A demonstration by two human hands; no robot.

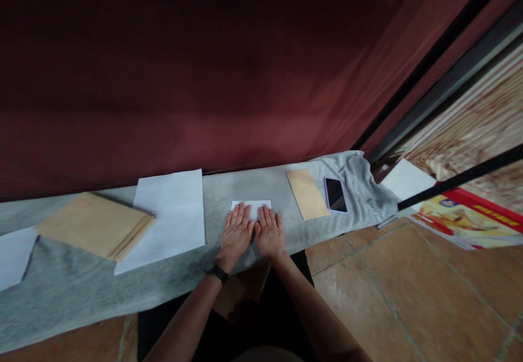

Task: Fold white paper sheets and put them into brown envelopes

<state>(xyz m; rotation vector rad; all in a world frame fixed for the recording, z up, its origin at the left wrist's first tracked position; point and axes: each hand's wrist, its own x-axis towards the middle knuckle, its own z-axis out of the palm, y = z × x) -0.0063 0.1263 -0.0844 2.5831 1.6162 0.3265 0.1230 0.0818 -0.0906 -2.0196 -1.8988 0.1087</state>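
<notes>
A small folded white paper (251, 208) lies on the grey cloth (81, 291) in front of me. My left hand (236, 235) lies flat on its left part, fingers stretched out and together. My right hand (269, 233) lies flat beside it on the paper's right part, fingers also extended. The two hands touch side by side and cover most of the paper. A black band sits on my left wrist (217, 272).
A white sheet stack (171, 218) and a pile of brown envelopes (96, 225) lie to the left. One brown envelope (307, 193) and a phone (335, 194) lie to the right. A dark red curtain (204, 79) hangs behind. Tiled floor (408, 291) is at right.
</notes>
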